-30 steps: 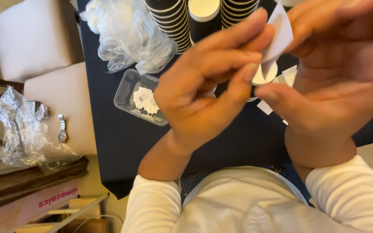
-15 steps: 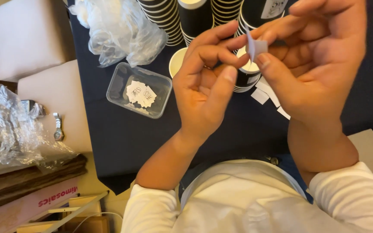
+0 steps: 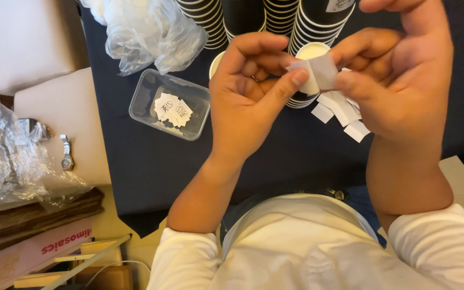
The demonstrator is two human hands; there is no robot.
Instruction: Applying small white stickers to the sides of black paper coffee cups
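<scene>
I hold both hands up close in front of my chest, above a dark blue worktop (image 3: 151,166). My left hand (image 3: 248,107) has its fingers curled in, and its thumb presses against the near edge of a small white paper slip (image 3: 318,72). My right hand (image 3: 398,91) pinches the other side of the same slip between thumb and forefinger, so the slip hangs between the two hands, clear of the worktop. It looks folded or partly peeled, though I cannot tell which.

I judge the slip to be almost weightless, thin and limp, easy to crease or tear. It is best held lightly by its edges or a corner with the fingertips; if one face is sticky, it may cling to my skin.

Just below and beyond my right hand, several loose white paper strips (image 3: 345,115) lie scattered on the worktop. Directly behind the slip stands an open paper cup (image 3: 310,53) with a pale inside. To the left of my left hand sits a clear plastic tray (image 3: 140,104) holding small white printed squares (image 3: 172,110).

Farther away, beyond both hands, rise stacks of dark paper cups (image 3: 205,21) with pale rims. Far left of them lies a crumpled clear plastic bag (image 3: 151,32).
</scene>
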